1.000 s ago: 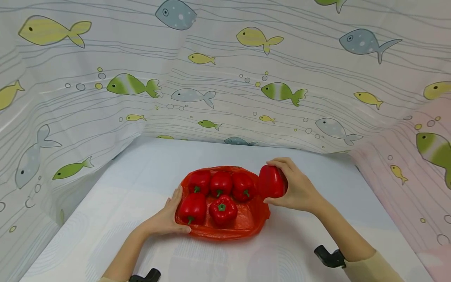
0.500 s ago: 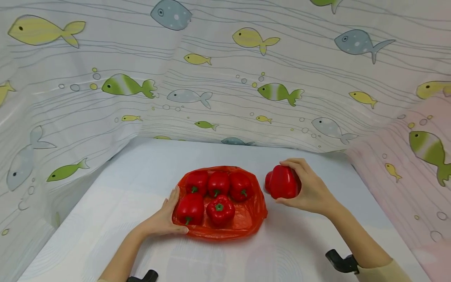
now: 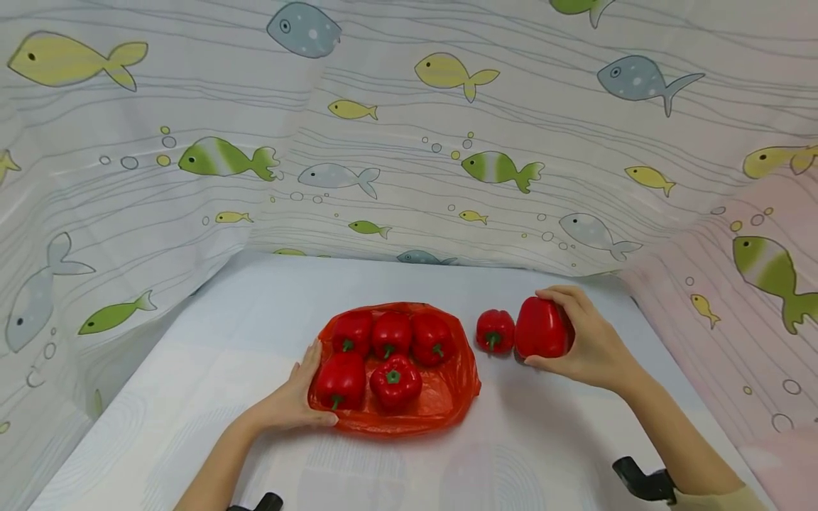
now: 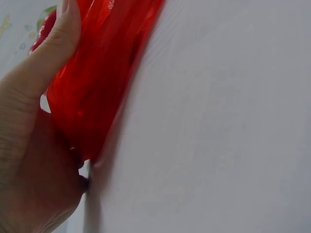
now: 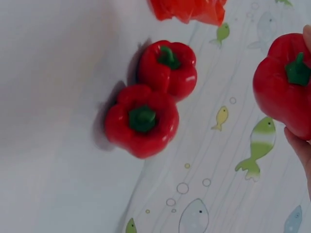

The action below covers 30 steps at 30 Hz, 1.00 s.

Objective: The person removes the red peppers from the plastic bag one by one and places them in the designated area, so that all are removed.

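Note:
A red plastic bag (image 3: 447, 397) lies open on the white table (image 3: 255, 333) with several red bell peppers (image 3: 390, 333) in it. My left hand (image 3: 300, 397) grips the bag's left edge, thumb at the front; in the left wrist view the bag (image 4: 97, 73) bulges against that hand (image 4: 29, 126). Right of the bag, my right hand (image 3: 565, 337) holds a red pepper (image 3: 540, 328) just above the table. A loose pepper (image 3: 494, 330) sits beside it. The right wrist view shows two loose peppers (image 5: 167, 68) (image 5: 142, 120) side by side on the table, and the held pepper (image 5: 284, 85) at the right edge.
A fish-print curtain (image 3: 409, 142) walls the table at the back and both sides. Bare white table surface spreads to the left of the bag and in front of it. The bag's corner (image 5: 189, 9) shows at the top of the right wrist view.
My right hand has carried its pepper to the right, away from the bag, uncovering a loose pepper on the table. The left hand has stayed on the bag.

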Each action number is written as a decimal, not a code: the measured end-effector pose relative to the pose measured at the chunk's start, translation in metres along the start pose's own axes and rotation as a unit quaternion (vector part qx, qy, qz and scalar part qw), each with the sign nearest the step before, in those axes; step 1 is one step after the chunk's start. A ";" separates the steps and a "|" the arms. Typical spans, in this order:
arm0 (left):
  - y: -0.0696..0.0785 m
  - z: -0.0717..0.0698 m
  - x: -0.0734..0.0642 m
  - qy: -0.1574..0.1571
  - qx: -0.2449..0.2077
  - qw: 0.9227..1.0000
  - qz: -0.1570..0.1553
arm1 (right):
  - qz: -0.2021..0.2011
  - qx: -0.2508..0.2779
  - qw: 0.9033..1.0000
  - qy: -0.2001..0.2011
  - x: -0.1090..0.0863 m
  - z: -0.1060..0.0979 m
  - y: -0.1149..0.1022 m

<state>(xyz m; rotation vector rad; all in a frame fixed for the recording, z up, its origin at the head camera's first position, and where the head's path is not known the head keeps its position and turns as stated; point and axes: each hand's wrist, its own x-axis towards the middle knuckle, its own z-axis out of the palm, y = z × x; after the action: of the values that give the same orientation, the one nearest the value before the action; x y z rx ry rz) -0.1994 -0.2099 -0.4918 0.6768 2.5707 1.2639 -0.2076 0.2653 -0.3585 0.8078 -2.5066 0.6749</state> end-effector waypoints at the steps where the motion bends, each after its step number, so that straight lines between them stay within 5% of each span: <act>1: 0.000 0.000 -0.001 -0.001 0.000 1.000 -0.001 | 0.003 -0.003 1.000 0.002 -0.002 -0.002 0.001; 13: 0.003 -0.001 -0.002 0.001 -0.001 1.000 0.000 | 0.001 -0.037 0.999 0.027 -0.015 -0.023 0.024; 30: 0.000 -0.002 0.000 0.000 0.000 1.000 0.001 | 0.101 -0.060 0.993 0.012 -0.044 -0.014 0.092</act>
<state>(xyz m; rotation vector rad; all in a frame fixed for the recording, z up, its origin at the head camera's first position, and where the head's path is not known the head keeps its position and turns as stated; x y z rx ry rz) -0.2003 -0.2106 -0.4906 0.6791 2.5713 1.2633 -0.2291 0.3580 -0.3993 0.5051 -2.6013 0.5887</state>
